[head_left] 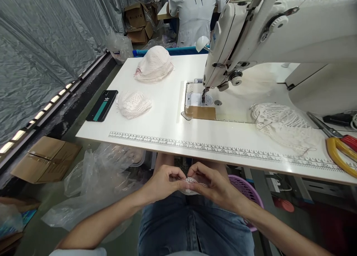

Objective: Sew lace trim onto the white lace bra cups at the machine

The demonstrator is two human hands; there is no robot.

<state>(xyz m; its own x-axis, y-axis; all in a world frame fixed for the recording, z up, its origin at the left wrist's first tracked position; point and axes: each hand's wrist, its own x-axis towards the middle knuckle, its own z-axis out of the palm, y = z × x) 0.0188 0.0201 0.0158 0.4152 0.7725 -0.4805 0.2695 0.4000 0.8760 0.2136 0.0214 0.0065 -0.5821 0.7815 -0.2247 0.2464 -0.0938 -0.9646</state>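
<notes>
Over my lap, just below the table's front edge, a small piece of white lace fabric [190, 181] is pinched between both hands. My left hand [167, 179] grips its left side with thumb and forefinger. My right hand [210, 181] is closed on its right side, and the fingers hide much of the fabric. In front of me stands a white sewing machine [237, 36], its presser foot [204, 96] above the metal needle plate. White lace pieces [281, 124] lie to its right. On the left are a lace piece [134, 104] and a stack of pale fabric cups [154, 64].
Yellow-and-red-handled scissors [336, 137] lie at the table's right end, a black phone [102, 106] at its left. A printed ruler [217, 148] runs along the front edge. Below are a purple basket [247, 191], plastic bags [97, 189] and a cardboard box [46, 159]. Another person [195, 16] sits beyond.
</notes>
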